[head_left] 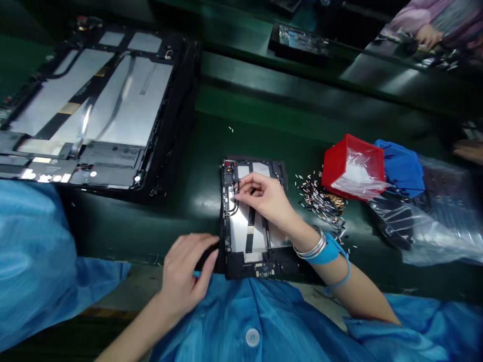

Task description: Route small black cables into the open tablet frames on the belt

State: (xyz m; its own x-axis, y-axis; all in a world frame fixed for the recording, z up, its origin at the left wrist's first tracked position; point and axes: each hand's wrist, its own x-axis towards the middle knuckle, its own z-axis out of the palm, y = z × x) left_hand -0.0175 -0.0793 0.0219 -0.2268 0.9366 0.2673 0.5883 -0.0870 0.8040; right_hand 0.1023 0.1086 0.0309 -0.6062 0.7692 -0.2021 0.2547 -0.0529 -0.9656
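An opened tablet (237,236) lies in front of me, its silver inner plates, black flat ribbon and small circuit boards exposed. Over its upper left part, my right hand (266,198) pinches a thin black cable (236,207) that curves along the board at the left side. A blue strap (332,250) and metal bangles circle that wrist. My left hand (188,266) is at the tablet's lower left edge, its fingers curled around something dark that I cannot make out.
A stack of larger opened tablets (124,105) stands at the left. To the right are loose small screws and metal pieces (320,198), a red bin (335,163), a blue bin (405,168) and plastic bags (441,236). Across the bench, another person's hand (428,36) works among parts.
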